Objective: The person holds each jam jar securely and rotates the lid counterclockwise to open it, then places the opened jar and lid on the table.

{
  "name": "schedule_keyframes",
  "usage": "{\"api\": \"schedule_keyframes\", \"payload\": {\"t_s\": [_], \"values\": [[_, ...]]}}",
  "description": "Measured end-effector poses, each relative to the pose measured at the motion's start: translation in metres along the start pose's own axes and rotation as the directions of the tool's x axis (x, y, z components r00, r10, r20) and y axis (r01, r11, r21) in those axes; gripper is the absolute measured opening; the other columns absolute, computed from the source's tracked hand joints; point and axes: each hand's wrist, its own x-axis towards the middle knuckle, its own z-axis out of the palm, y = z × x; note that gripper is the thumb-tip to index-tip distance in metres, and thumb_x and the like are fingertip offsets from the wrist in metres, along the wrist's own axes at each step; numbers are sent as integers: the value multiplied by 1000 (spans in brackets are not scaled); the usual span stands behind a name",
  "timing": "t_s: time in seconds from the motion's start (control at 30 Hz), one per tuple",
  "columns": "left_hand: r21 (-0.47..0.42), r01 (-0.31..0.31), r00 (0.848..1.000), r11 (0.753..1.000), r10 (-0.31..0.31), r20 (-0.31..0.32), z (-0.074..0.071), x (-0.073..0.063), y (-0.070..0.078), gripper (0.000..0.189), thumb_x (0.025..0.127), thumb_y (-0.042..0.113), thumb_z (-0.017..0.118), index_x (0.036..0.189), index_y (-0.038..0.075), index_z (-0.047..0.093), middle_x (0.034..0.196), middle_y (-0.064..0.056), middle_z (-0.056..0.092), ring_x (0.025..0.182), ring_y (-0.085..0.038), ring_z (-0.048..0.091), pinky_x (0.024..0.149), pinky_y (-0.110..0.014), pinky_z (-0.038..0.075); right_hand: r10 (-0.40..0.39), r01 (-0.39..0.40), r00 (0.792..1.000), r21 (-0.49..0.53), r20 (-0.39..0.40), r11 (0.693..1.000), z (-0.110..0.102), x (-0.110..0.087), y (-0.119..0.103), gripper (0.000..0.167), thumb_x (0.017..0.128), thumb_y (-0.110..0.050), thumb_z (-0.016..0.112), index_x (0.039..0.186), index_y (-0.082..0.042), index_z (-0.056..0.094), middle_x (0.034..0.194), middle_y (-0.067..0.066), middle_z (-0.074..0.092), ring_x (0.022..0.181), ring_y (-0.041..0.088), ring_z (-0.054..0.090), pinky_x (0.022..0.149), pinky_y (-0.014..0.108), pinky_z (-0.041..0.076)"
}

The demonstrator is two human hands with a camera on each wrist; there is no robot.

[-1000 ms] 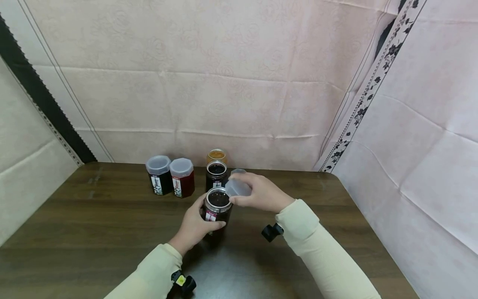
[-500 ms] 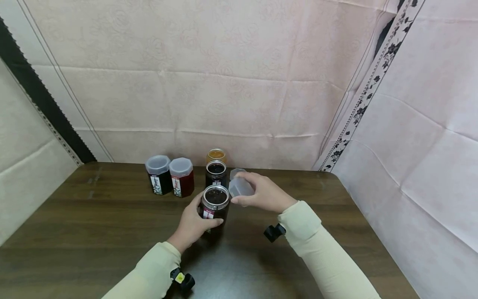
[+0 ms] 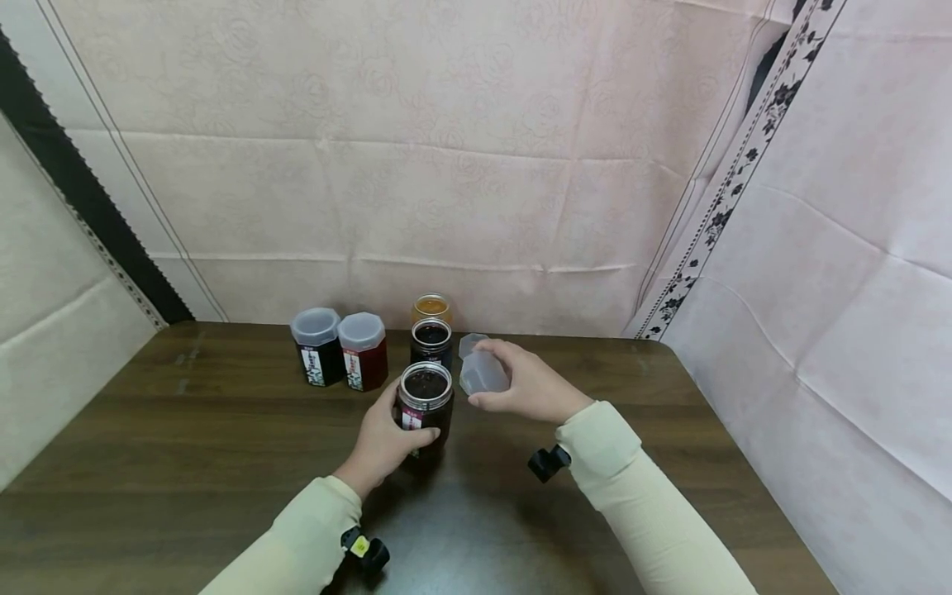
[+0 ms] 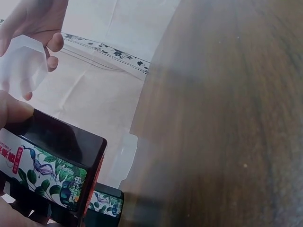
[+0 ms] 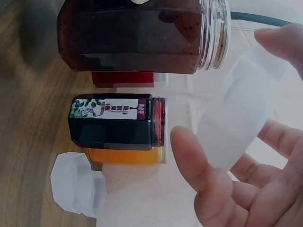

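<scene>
My left hand (image 3: 390, 438) grips the side of a dark jam jar (image 3: 426, 413), which is upright with its ringed mouth uncovered. In the left wrist view the label of this jar (image 4: 45, 170) shows leaves and berries. My right hand (image 3: 524, 384) pinches a translucent many-sided lid (image 3: 483, 373) between thumb and fingers. That lid is just right of the jar's mouth, apart from it. Behind the held jar stand another uncovered dark jar (image 5: 111, 132) and an uncovered amber jar (image 3: 431, 307). More translucent lids (image 5: 71, 182) lie on the table right of those jars.
To the left stand a dark jar (image 3: 316, 355) and a red jar (image 3: 364, 364), both with translucent lids on. The wooden table (image 3: 223, 446) ends at the back against a pale cloth wall (image 3: 476, 182). Another cloth (image 3: 833, 314) hangs at the right.
My left hand has moved the dark jam jar slightly left and away from me. My right hand has drawn the lid a little to the right, off the jar's rim area.
</scene>
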Motion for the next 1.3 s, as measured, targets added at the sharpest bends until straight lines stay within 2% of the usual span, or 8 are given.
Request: {"api": "schedule_keyframes", "payload": {"t_s": [0.17,0.47,0.63,0.87,1.1,1.3], "values": [[-2,-22,1000,1000,22,-21,0,1,0,82,74,10,80,144,7,38,138,-17,50,123,-35,48,105,-57,37,32,-32,999,26,-27,999,2,-1,3,69,80,-34,77,138,-16,45,121,4,55,100,23,56,82,38,53],[-29,-40,998,999,38,-41,0,3,-3,79,74,8,79,143,7,40,135,-17,52,120,-33,49,104,-55,39,68,-66,997,70,-30,995,8,-5,6,70,79,-36,79,138,-16,44,113,8,58,85,20,60,73,32,52],[-26,-44,998,999,43,-42,0,6,-3,80,74,8,78,144,7,38,136,-17,51,120,-34,49,104,-55,39,71,-68,997,70,-34,995,10,-6,9,69,79,-37,79,136,-19,45,112,7,58,83,18,60,72,31,52],[-8,-72,996,997,71,-59,1,10,-3,80,72,7,77,143,4,39,134,-18,52,118,-33,50,104,-52,39,102,-98,994,101,-34,990,14,-9,14,70,79,-37,79,137,-19,44,118,8,57,86,20,60,74,33,53],[29,-58,996,998,60,-67,0,12,-3,82,73,11,79,144,3,37,137,-19,50,122,-34,47,107,-53,36,120,-114,992,142,-31,983,20,-8,25,76,78,-37,80,139,-16,42,127,9,53,99,24,61,81,38,54],[49,-48,997,998,51,-64,0,14,-3,83,74,15,80,144,3,37,139,-20,48,124,-35,46,106,-55,36,150,-142,988,156,-42,978,22,-9,28,76,77,-36,82,139,-17,42,128,7,53,100,25,61,82,39,55]]}}
